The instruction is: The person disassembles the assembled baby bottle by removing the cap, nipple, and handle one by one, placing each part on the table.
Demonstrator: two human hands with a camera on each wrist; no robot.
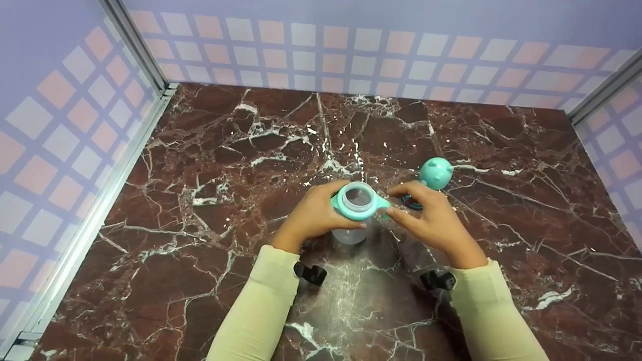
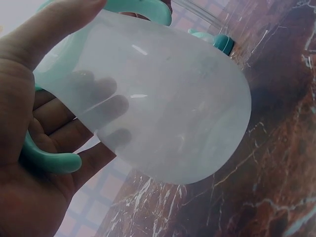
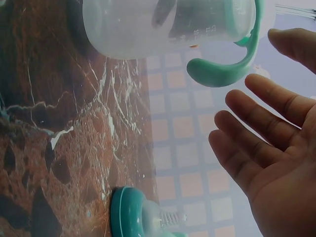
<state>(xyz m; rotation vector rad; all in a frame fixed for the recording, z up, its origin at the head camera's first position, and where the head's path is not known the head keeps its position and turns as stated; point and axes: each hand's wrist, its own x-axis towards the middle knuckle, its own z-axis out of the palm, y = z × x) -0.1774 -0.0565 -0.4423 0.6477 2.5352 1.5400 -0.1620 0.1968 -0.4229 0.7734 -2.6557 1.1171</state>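
A translucent baby bottle (image 1: 349,235) without a lid stands mouth up in the head view. Round its neck sits a teal ring (image 1: 354,213) with curved side handles (image 3: 219,74). My left hand (image 1: 316,210) grips the bottle at the neck, fingers showing through its wall (image 2: 187,103) in the left wrist view. Whether its base touches the table I cannot tell. Beside the right-hand handle is my right hand (image 1: 431,215), thumb and fingers spread and holding nothing. A clear nipple in a teal collar (image 3: 129,210) lies on the table, partly hidden by that hand in the head view.
A round teal cap (image 1: 436,173) with small bumps lies just beyond my right hand. The dark red marbled table (image 1: 225,301) is bounded by patterned walls (image 1: 351,50) at the back and sides, with a metal rail (image 1: 90,225) along the left edge.
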